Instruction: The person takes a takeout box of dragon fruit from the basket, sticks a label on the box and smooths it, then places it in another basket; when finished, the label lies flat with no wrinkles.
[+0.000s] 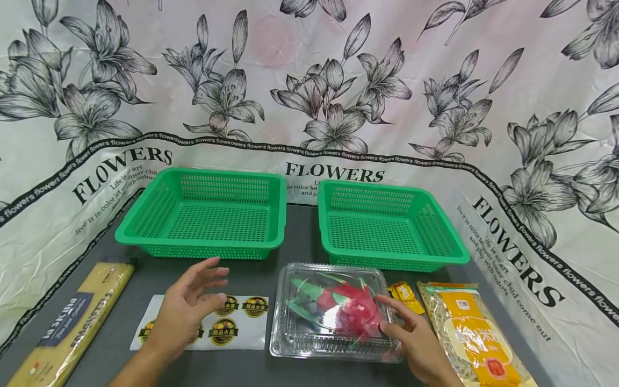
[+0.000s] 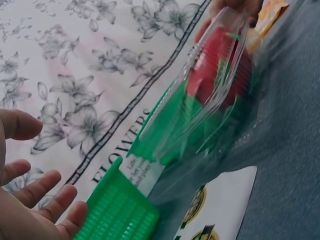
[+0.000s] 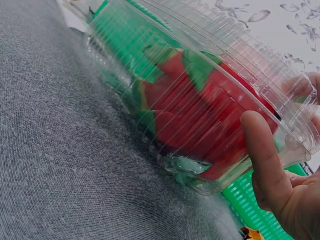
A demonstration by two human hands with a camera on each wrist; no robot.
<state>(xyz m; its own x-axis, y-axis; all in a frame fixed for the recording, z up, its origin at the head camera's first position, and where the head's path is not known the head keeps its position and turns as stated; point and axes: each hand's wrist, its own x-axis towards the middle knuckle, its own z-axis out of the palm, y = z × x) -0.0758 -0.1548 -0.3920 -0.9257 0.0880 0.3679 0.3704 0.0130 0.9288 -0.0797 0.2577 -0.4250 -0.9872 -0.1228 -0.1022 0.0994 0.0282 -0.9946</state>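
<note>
Right hand (image 1: 417,338) clamped grip on clear rectangular plastic box (image 1: 314,345), red-and-green fruit (image 1: 350,309) inside, mid-way along grey bench (image 1: 242,368); left hand (image 1: 189,305), fingers apart, near white sticker sheet (image 1: 249,333). One-sided hold risked box slipping.

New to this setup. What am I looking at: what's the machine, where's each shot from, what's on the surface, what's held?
No machine here: just a person's two bare hands and three worn cameras. The widest view is from the head, looking forward and down; the other two are from the left and right wrists.

On the dark table are a left basket and a right basket, both green; a spaghetti pack; a sticker sheet; a clear box with red-and-green fruit inside; a yellow packet; and a larger bag.

The right hand grips the box's right end. The left hand holds nothing, over the sheet.
</note>
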